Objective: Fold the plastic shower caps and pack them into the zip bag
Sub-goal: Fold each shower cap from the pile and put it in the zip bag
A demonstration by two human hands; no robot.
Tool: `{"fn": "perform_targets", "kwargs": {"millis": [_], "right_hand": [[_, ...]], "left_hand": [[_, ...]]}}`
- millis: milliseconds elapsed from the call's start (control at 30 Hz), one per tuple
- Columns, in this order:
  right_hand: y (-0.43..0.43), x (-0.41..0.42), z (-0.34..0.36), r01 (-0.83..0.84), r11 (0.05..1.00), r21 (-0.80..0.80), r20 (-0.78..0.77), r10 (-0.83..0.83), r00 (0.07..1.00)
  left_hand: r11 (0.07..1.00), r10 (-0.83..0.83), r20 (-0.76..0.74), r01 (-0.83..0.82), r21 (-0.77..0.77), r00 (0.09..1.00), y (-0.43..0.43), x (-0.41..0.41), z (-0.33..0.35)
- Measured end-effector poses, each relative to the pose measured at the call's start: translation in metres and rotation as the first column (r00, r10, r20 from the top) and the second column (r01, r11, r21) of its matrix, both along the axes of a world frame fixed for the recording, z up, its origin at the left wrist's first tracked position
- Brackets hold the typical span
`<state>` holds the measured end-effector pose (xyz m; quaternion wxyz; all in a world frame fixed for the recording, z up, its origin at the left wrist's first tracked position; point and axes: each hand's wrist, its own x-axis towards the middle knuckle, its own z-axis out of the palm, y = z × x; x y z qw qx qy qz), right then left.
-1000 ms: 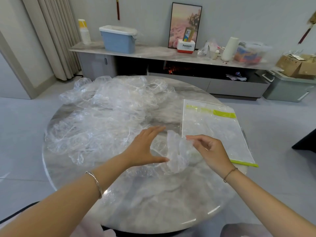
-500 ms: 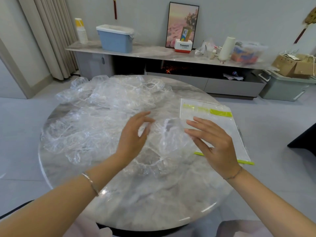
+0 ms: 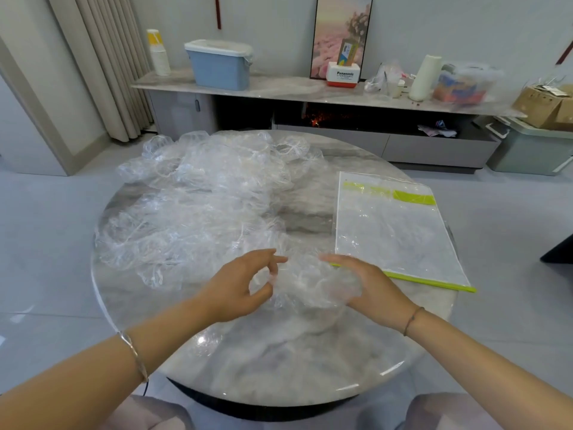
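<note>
- Near the front middle of the round table, between the two hands: one clear plastic shower cap (image 3: pixel 310 285), crumpled into a loose mound and resting on the tabletop.
- Left hand (image 3: pixel 238 287) at the cap's left edge, fingers curled, thumb and bent fingertips pinching a bit of the film; index finger pointing further forward.
- Right hand (image 3: pixel 370 290) against the cap's right side, fingers stretched forward nearly straight and relaxed, not clenched; thumb side veiled by the plastic.
- Thin bracelet on each wrist.
- Just behind and left of the hands: large pile of shower caps (image 3: pixel 198 206), transparent and tangled, covering the left and far half of the tabletop.
- Right of the hands, lying flat: clear zip bag (image 3: pixel 393 231) with a lime-green strip along its far end and a green edge along its near end, which sticks out past the table rim; near left corner touching or just beside the right hand's fingers.
- Underneath everything: grey marble-patterned table (image 3: pixel 279 367), glossy, on a pale tiled floor.
- Beyond the table, against the wall: long low sideboard (image 3: pixel 279 88) bearing a blue lidded bin (image 3: pixel 220 68), a framed pink picture (image 3: pixel 341 35), a small white and red box (image 3: pixel 343 75) and a white roll (image 3: pixel 424 77).
- Far left: beige curtain (image 3: pixel 105 63). Far right: cardboard boxes (image 3: pixel 542 103) atop a pale green container.
</note>
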<state>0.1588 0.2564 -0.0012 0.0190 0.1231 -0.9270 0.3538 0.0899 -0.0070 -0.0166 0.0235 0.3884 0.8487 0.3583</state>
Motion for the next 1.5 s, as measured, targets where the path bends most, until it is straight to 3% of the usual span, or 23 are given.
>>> {"fn": "perform_targets", "kwargs": {"millis": [67, 133, 200, 333, 367, 433, 533, 600, 667, 833, 933, 967, 1033, 1100, 1133, 1200, 1267, 1367, 1500], "right_hand": [[-0.001, 0.001, -0.007, -0.045, 0.997, 0.061, 0.113, 0.038, 0.993], [-0.001, 0.005, -0.014, -0.027, 0.999, -0.029, 0.289, 0.035, 0.957], [0.003, 0.009, -0.021, -0.029, 0.998, -0.061, 0.357, 0.049, 0.933], [0.014, 0.011, -0.034, -0.109, 0.962, 0.251, 0.168, 0.068, 0.983], [0.014, 0.013, -0.035, -0.083, 0.965, 0.250, 0.123, 0.054, 0.991], [0.010, 0.017, -0.037, 0.027, 0.998, 0.051, 0.092, -0.032, 0.995], [0.008, 0.017, -0.038, 0.268, 0.927, -0.262, 0.280, -0.193, 0.940], [0.010, 0.015, -0.042, 0.380, 0.882, -0.279, 0.400, -0.253, 0.881], [0.011, 0.013, -0.048, 0.443, 0.847, -0.292, 0.456, -0.284, 0.843], [0.012, 0.005, -0.056, 0.541, 0.810, -0.228, 0.425, -0.417, 0.803], [0.012, 0.005, -0.054, 0.565, 0.814, -0.135, 0.377, -0.485, 0.789], [0.010, 0.006, -0.053, 0.561, 0.826, -0.054, 0.275, -0.528, 0.803], [0.005, 0.008, -0.051, 0.537, 0.843, 0.008, -0.072, -0.535, 0.842], [-0.002, 0.007, -0.047, 0.442, 0.896, 0.044, -0.314, -0.407, 0.858], [-0.004, 0.006, -0.047, 0.389, 0.915, 0.104, -0.345, -0.334, 0.877], [-0.008, 0.002, -0.053, 0.295, 0.925, 0.239, -0.259, -0.232, 0.938], [-0.008, -0.001, -0.063, 0.220, 0.908, 0.356, -0.084, -0.204, 0.975], [-0.006, -0.003, -0.080, 0.159, 0.889, 0.430, 0.066, -0.207, 0.976], [-0.005, -0.002, -0.088, 0.123, 0.884, 0.451, 0.123, -0.198, 0.972]], "left_hand": [[0.991, -0.088, -0.014, 0.086, -0.105, 0.996, 0.001, 0.002, -0.002], [0.983, -0.132, 0.088, 0.142, -0.120, 0.987, 0.003, 0.007, -0.005], [0.980, -0.132, 0.187, 0.156, -0.121, 0.973, 0.008, 0.011, -0.007], [0.968, -0.088, 0.188, 0.128, -0.216, 0.978, 0.021, 0.011, -0.009], [0.969, -0.067, 0.192, 0.110, -0.222, 0.979, 0.023, 0.010, -0.010], [0.983, -0.018, 0.247, 0.062, -0.173, 0.969, 0.028, 0.008, -0.011], [0.991, 0.107, 0.360, -0.071, -0.111, 0.927, 0.035, 0.003, -0.012], [0.972, 0.201, 0.400, -0.132, -0.193, 0.894, 0.036, -0.003, -0.015], [0.947, 0.235, 0.334, -0.137, -0.292, 0.913, 0.035, -0.010, -0.023], [0.938, 0.280, 0.271, -0.202, -0.283, 0.921, 0.039, -0.018, -0.032], [0.904, 0.312, 0.124, -0.254, -0.345, 0.942, 0.042, -0.014, -0.027], [0.898, 0.311, 0.034, -0.282, -0.338, 0.950, 0.045, -0.013, -0.026], [0.934, 0.249, -0.168, -0.282, -0.221, 0.954, 0.052, -0.010, -0.025], [0.978, 0.097, -0.370, -0.158, -0.138, 0.924, 0.061, -0.010, -0.030], [0.977, 0.000, -0.434, -0.092, -0.191, 0.901, 0.064, -0.011, -0.034], [0.919, -0.156, -0.375, -0.005, -0.393, 0.914, 0.068, -0.011, -0.044], [0.872, -0.175, -0.266, 0.023, -0.489, 0.948, 0.068, -0.010, -0.053], [0.850, -0.143, -0.184, 0.026, -0.526, 0.972, 0.071, -0.013, -0.065], [0.843, -0.142, -0.130, 0.051, -0.536, 0.981, 0.072, -0.015, -0.073]]}}
